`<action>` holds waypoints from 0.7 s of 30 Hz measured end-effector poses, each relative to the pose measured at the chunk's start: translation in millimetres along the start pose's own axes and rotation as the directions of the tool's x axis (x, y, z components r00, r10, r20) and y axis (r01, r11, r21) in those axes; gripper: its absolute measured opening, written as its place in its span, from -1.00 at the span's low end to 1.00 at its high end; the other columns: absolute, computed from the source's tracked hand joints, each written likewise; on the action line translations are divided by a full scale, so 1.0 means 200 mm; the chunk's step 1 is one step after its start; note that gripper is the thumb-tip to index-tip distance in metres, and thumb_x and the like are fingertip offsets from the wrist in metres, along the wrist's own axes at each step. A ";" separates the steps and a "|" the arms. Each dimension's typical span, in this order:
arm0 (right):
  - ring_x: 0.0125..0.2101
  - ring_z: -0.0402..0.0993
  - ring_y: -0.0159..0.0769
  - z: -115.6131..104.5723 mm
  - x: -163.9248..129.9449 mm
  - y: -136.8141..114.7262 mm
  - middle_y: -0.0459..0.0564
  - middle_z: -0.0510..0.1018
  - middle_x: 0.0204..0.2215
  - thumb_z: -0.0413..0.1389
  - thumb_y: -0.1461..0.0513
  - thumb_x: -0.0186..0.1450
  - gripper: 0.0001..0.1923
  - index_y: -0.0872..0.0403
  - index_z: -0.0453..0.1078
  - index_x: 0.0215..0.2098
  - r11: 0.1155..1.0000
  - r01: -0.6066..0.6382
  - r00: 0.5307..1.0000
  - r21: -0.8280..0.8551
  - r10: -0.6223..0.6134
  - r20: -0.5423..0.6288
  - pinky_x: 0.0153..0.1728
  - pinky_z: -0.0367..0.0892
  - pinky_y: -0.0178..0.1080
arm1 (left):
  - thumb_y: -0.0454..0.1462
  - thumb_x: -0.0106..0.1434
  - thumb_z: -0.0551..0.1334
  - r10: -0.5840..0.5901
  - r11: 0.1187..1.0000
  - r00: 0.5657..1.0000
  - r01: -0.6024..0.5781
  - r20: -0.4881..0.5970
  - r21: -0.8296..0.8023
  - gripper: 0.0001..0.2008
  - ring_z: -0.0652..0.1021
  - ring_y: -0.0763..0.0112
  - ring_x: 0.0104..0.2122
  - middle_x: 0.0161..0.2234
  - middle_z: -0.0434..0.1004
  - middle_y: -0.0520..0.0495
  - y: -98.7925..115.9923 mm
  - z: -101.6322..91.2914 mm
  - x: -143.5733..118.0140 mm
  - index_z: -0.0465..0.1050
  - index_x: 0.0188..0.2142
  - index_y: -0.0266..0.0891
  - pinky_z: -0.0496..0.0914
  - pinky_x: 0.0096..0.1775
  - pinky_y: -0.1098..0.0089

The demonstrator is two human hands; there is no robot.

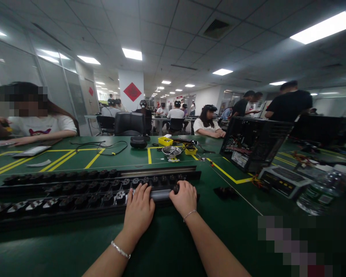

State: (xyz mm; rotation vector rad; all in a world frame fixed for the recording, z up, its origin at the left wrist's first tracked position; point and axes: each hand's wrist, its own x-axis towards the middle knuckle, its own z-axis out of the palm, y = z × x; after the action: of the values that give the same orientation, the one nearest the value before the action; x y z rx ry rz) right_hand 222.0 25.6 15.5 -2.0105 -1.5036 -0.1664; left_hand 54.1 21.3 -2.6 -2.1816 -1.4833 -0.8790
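Note:
Long black rails (83,215) lie across the green table, lined with several round black socket-like modules (67,202); some show silvery faces. My left hand (140,206) rests with its fingers stretched over the front rail and its row of modules. At the right part of this rail, my right hand (186,198) pinches a round black module (176,188), which the fingers partly cover. Between my hands a bare grey stretch of the front rail (160,195) shows. Behind it another rail (194,176) holds more modules.
An open computer case (255,144), a power supply box (284,180) and a water bottle (318,198) stand on the right. Small black parts (226,193) lie nearer. Further back are a metal bowl (172,151), a yellow bin (165,141) and black cable (103,145). People sit across the table.

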 end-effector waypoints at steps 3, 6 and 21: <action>-0.07 0.27 -0.15 -0.01 0.00 0.00 0.07 0.43 -0.14 0.01 0.17 0.07 -0.65 0.06 0.35 -0.17 1.000 -0.008 1.000 0.010 0.008 0.020 0.04 -0.02 -0.12 | -0.25 0.20 0.00 -0.033 0.999 0.999 0.033 -0.024 0.012 -0.55 0.20 0.15 0.16 0.08 0.33 -0.20 0.00 0.00 0.00 0.24 0.07 -0.32 -0.07 0.18 0.00; -0.05 0.27 -0.16 -0.02 0.00 0.01 0.06 0.43 -0.12 0.00 0.18 0.09 -0.65 0.05 0.34 -0.14 0.999 -0.028 0.998 0.024 0.026 0.048 0.07 -0.08 -0.05 | -0.23 0.20 0.00 -0.050 0.999 0.999 0.050 -0.017 0.011 -0.56 0.22 0.11 0.14 0.04 0.38 -0.23 -0.01 0.00 0.00 0.26 0.05 -0.33 -0.08 0.16 -0.06; 0.11 0.10 -0.12 0.02 -0.01 0.07 0.04 0.36 0.04 0.01 0.12 0.11 -0.57 0.05 0.35 -0.06 0.998 -0.053 0.999 -0.017 0.054 0.000 0.09 -0.10 -0.11 | -0.18 0.22 -0.02 -0.040 0.999 0.998 0.041 0.054 -0.008 -0.58 0.37 0.14 0.02 -0.02 0.42 -0.23 -0.01 -0.04 0.00 0.31 0.01 -0.30 0.00 0.13 -0.02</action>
State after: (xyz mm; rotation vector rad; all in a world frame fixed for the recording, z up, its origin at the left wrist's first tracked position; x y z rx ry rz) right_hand 233.0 23.9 6.5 -2.0624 -1.4517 -0.1576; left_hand 50.1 18.4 3.2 -2.2048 -1.5567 -0.8479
